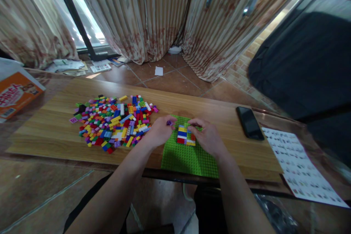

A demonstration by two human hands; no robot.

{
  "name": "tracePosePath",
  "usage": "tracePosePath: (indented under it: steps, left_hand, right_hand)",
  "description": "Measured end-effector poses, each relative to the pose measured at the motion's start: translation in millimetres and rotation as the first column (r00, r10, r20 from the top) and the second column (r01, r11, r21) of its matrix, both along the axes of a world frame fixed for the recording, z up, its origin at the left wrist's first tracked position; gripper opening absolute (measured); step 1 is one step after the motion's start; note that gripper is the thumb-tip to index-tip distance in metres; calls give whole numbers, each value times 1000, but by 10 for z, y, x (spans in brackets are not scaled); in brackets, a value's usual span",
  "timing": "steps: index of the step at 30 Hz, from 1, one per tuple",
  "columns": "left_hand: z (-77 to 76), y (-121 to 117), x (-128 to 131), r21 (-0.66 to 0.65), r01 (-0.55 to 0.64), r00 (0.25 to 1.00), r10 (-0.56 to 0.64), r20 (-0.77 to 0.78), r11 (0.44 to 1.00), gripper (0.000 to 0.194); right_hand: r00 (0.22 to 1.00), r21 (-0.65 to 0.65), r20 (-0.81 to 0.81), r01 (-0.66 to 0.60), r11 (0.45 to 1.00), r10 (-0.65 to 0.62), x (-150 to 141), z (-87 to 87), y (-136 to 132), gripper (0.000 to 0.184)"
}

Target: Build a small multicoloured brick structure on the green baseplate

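Note:
A green studded baseplate lies near the front edge of the wooden board. On it stands a small block of toy bricks in yellow, blue, white, red and purple. My left hand is closed on a purple brick, just left of that block. At the block's right side, my right hand is bent with its fingertips on or close to the upper right bricks. Whether those fingers grip a brick is hidden. A heap of loose bricks in many colours spreads to the left of my left hand.
A black phone lies on the wooden board at the right. Beyond it is a printed sheet with rows of small pictures. An orange and white package sits at the far left. Patterned curtains hang behind.

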State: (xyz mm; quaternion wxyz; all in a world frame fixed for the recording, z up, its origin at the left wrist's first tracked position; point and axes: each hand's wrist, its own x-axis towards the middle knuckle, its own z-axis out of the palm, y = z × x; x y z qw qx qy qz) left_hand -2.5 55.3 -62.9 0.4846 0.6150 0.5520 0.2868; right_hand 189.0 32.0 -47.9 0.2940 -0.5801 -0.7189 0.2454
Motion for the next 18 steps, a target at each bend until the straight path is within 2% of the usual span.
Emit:
tracePosePath:
  steps: [8, 18]
  left_hand:
    - [117, -37, 13, 129, 72, 975, -42, -219, 989, 33]
    - [121, -33, 34, 141, 72, 975, -39, -221, 987, 32]
  right_hand:
    - [1000, -21, 24, -19, 1000, 20, 0, -36, 9, 12]
    - [1000, -43, -29, 8, 999, -10, 10, -23, 2, 12]
